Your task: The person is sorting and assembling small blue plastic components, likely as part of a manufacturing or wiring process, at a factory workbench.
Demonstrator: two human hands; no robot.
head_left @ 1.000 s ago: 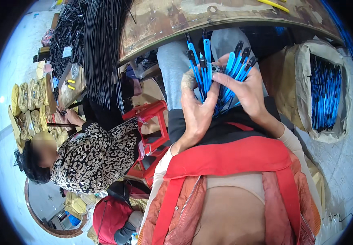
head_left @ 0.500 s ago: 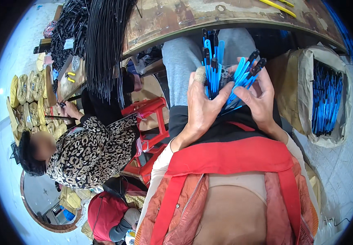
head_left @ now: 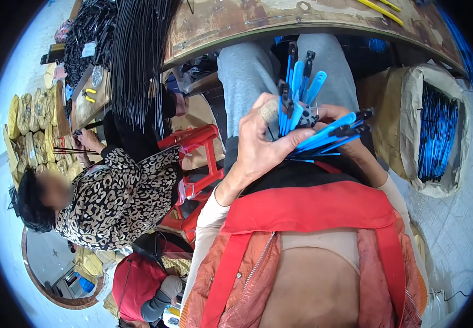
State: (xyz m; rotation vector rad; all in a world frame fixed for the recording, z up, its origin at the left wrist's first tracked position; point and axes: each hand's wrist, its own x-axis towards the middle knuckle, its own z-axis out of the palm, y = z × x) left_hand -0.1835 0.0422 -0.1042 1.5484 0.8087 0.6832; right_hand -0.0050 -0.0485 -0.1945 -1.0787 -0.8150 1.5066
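Pinches fanned blue strips [head_left: 332,130], black-tipped, in left hand [head_left: 259,141]; holds more across right hand [head_left: 351,148] — open sack [head_left: 410,123] at right.

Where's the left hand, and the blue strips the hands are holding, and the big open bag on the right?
Left hand [head_left: 259,145]: head view, back of the hand.
Blue strips [head_left: 329,132]: head view, partway along one strip.
Big open bag [head_left: 411,126]: head view, pale rim.
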